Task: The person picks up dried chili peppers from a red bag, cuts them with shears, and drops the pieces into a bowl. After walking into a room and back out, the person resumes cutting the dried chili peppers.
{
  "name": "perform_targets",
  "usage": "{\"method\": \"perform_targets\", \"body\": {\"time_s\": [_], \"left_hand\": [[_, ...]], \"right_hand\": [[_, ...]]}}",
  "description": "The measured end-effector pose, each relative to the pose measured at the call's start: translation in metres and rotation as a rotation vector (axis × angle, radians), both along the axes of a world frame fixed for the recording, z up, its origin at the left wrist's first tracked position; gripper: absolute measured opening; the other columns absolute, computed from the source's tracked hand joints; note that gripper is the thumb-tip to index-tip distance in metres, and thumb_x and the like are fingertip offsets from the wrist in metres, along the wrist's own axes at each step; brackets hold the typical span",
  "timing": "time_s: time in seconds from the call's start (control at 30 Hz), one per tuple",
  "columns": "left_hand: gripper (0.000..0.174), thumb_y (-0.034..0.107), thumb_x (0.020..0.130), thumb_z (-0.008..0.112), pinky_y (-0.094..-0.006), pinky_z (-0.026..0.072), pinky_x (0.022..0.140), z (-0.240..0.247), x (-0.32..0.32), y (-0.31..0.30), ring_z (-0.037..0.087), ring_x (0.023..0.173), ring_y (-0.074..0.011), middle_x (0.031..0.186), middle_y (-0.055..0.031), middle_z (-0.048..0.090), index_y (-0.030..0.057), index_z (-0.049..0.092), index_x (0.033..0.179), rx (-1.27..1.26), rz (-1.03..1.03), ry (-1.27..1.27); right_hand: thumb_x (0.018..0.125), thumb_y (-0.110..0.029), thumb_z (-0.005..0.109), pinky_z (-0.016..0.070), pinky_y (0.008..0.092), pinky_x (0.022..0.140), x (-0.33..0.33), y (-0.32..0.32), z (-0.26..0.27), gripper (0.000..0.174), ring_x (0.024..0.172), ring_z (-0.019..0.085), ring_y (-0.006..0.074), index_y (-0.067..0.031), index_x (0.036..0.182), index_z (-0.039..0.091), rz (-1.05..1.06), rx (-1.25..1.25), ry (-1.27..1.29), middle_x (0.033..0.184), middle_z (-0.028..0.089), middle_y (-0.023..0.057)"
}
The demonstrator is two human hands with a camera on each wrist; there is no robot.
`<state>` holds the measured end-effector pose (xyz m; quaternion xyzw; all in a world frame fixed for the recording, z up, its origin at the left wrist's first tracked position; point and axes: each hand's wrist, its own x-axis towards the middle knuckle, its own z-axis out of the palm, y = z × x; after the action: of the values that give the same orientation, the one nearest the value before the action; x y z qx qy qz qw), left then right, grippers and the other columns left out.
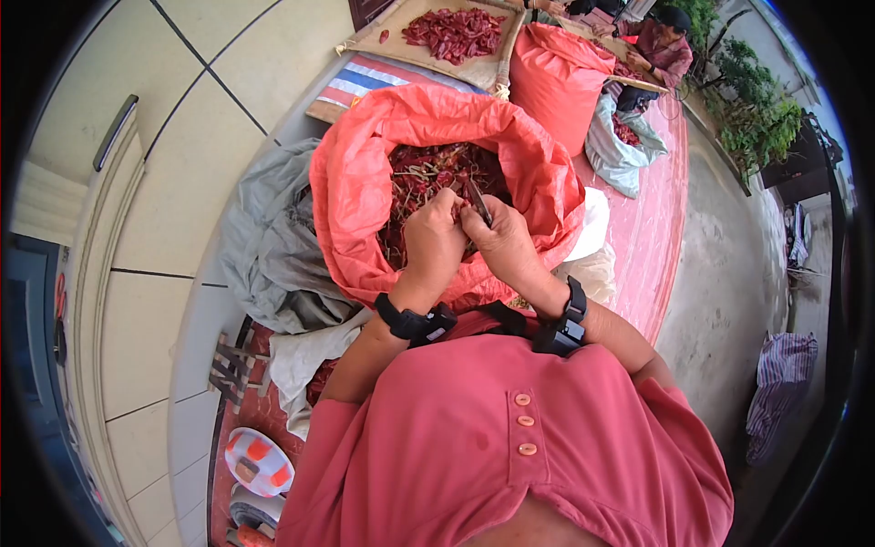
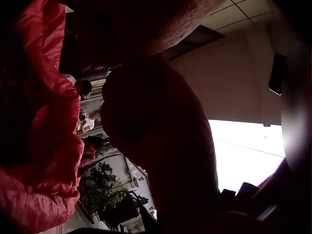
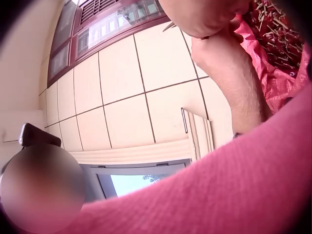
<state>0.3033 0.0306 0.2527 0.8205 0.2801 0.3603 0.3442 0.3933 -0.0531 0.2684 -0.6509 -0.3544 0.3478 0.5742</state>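
Both hands meet over a large red woven sack [image 1: 351, 182] whose rolled-down mouth stands wide. Inside lie dried red chilies [image 1: 428, 173] mixed with pale stems. My left hand [image 1: 432, 244] has its fingers bent and pinches a small dark-red chili, mostly hidden by the fingertips. Right beside it, my right hand [image 1: 508, 248] grips a pair of scissors [image 1: 478, 202], its dark metal pointing up away from me. In the right wrist view the scissors' pointed tips [image 3: 169, 26] show past the hand. The left wrist view is dark, with the sack's folds [image 2: 44, 161] at its left.
A flat tray [image 1: 401, 41] of red chilies stands beyond the sack, next to a full red sack [image 1: 556, 87]. A pale bag [image 1: 615, 150] holds more chilies. Grey cloth sacks [image 1: 273, 237] lie at left. Another person [image 1: 665, 50] sits at a far tray.
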Motion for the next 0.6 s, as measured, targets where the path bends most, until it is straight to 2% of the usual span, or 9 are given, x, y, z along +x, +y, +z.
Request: {"method": "perform_targets", "body": {"time_s": [0.07, 0.17, 0.2, 0.3, 0.33, 0.43, 0.5, 0.57, 0.6], "left_hand": [[0.014, 0.002, 0.076, 0.068, -0.0376, 0.0479, 0.059, 0.002, -0.001, 0.006, 0.063, 0.067, -0.0293, 0.075, -0.0132, 0.064, 0.0017, 0.058, 0.086, -0.206, -0.052, -0.131], [0.014, 0.005, 0.079, 0.070, -0.0308, 0.0459, 0.058, 0.002, -0.016, 0.012, 0.061, 0.064, -0.0171, 0.071, -0.0096, 0.063, 0.0035, 0.061, 0.090, -0.365, -0.190, -0.221], [0.013, 0.008, 0.083, 0.070, -0.0253, 0.0447, 0.058, 0.002, -0.024, 0.014, 0.055, 0.064, -0.0068, 0.069, -0.0044, 0.062, 0.0035, 0.062, 0.092, -0.513, -0.225, -0.139], [0.011, 0.007, 0.084, 0.070, -0.0228, 0.0453, 0.060, 0.010, -0.032, 0.015, 0.056, 0.069, -0.0043, 0.075, -0.0012, 0.063, 0.0039, 0.062, 0.091, -0.743, -0.360, -0.272], [0.012, 0.007, 0.084, 0.070, -0.0221, 0.0454, 0.060, 0.014, -0.034, 0.016, 0.056, 0.070, -0.0041, 0.078, -0.0006, 0.064, 0.0041, 0.062, 0.092, -0.734, -0.359, -0.277], [0.015, 0.006, 0.084, 0.070, -0.0203, 0.0457, 0.063, 0.022, -0.042, 0.012, 0.056, 0.073, -0.0037, 0.084, 0.0005, 0.064, 0.0047, 0.062, 0.096, -0.741, -0.361, -0.304], [0.019, 0.006, 0.083, 0.071, -0.0194, 0.0455, 0.065, 0.027, -0.044, 0.011, 0.055, 0.076, -0.0036, 0.088, 0.0000, 0.063, 0.0049, 0.061, 0.099, -0.771, -0.362, -0.347], [0.023, 0.003, 0.082, 0.071, -0.0191, 0.0461, 0.067, 0.026, -0.046, 0.011, 0.056, 0.076, -0.0034, 0.087, 0.0005, 0.062, 0.0055, 0.060, 0.102, -0.763, -0.370, -0.380], [0.025, 0.001, 0.082, 0.071, -0.0189, 0.0464, 0.068, 0.026, -0.048, 0.011, 0.056, 0.077, -0.0033, 0.087, 0.0008, 0.062, 0.0057, 0.060, 0.104, -0.760, -0.371, -0.396]], "right_hand": [[0.097, -0.022, 0.051, 0.0268, 0.0216, 0.044, 0.000, -0.002, 0.038, 0.019, 0.050, 0.033, 0.0029, -0.0068, 0.087, 0.055, 0.095, -0.035, 0.350, 0.062, 0.043, -0.0049], [0.098, -0.026, 0.049, 0.0238, 0.0206, 0.041, 0.018, -0.012, 0.034, 0.021, 0.045, 0.029, 0.0031, -0.0096, 0.085, 0.053, 0.245, -0.054, 0.828, 0.062, 0.041, -0.0058], [0.099, -0.029, 0.047, 0.0241, 0.0199, 0.039, 0.022, -0.012, 0.026, 0.025, 0.043, 0.028, 0.0031, -0.0114, 0.082, 0.050, 0.308, -0.005, 1.047, 0.063, 0.041, -0.0061], [0.099, -0.028, 0.047, 0.0248, 0.0197, 0.039, 0.026, -0.016, 0.018, 0.025, 0.043, 0.029, 0.0030, -0.0120, 0.080, 0.049, 0.390, 0.116, 1.282, 0.064, 0.042, -0.0055], [0.099, -0.027, 0.048, 0.0251, 0.0196, 0.039, 0.024, -0.019, 0.024, 0.024, 0.044, 0.031, 0.0032, -0.0119, 0.081, 0.048, 0.295, 0.091, 1.114, 0.064, 0.043, -0.0045], [0.098, -0.026, 0.050, 0.0253, 0.0195, 0.039, 0.028, -0.040, 0.034, 0.021, 0.045, 0.032, 0.0035, -0.0119, 0.082, 0.047, 0.211, 0.115, 0.838, 0.064, 0.043, -0.0037], [0.096, -0.023, 0.055, 0.0240, 0.0202, 0.039, 0.035, -0.059, 0.036, 0.018, 0.046, 0.034, 0.0044, -0.0130, 0.084, 0.046, 0.169, 0.130, 0.664, 0.063, 0.042, -0.0034], [0.093, -0.023, 0.060, 0.0225, 0.0200, 0.041, 0.047, -0.084, 0.029, 0.021, 0.045, 0.032, 0.0038, -0.0129, 0.080, 0.046, 0.116, 0.098, 0.615, 0.061, 0.041, -0.0046], [0.091, -0.023, 0.062, 0.0217, 0.0200, 0.041, 0.058, -0.100, 0.019, 0.023, 0.046, 0.031, 0.0034, -0.0129, 0.077, 0.047, 0.125, 0.000, 0.483, 0.059, 0.041, -0.0054]]}}
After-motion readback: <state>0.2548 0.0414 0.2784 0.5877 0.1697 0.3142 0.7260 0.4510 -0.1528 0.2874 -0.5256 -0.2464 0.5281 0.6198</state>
